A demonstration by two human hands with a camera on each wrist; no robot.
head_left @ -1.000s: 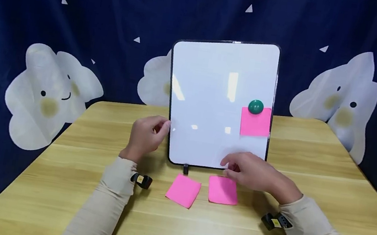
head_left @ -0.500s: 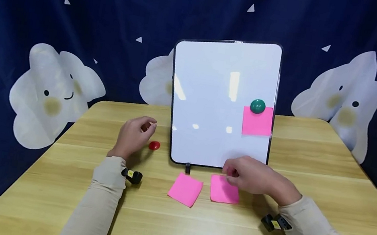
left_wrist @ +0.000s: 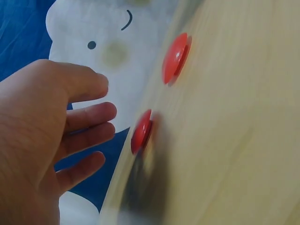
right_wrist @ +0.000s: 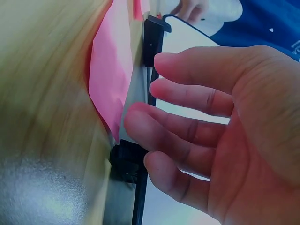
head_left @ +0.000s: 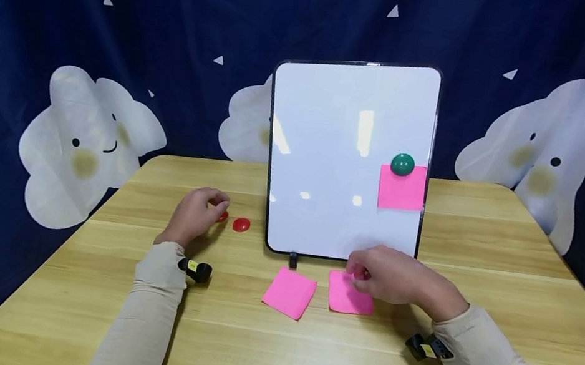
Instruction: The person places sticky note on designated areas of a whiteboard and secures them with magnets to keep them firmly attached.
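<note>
The left hand (head_left: 196, 213) is hovering over the wooden surface (head_left: 481, 286) to the left of the whiteboard (head_left: 331, 150), its fingers (left_wrist: 89, 115) lying straight and slightly apart and holding nothing. Two red magnets are lying on the surface just beyond its fingertips: the nearer red magnet (head_left: 222, 217) is sitting right beside them, and the farther red magnet (head_left: 241, 224) is lying between that one and the whiteboard's edge. The right hand (head_left: 397, 278) is resting at the foot of the whiteboard, its fingers (right_wrist: 187, 131) loosely bent and apart, lying over the right pink note (head_left: 348, 293). A left pink note (head_left: 289, 293) is lying just beside it. On the whiteboard a green magnet (head_left: 402, 164) is pinning a third pink note (head_left: 402, 188)
</note>
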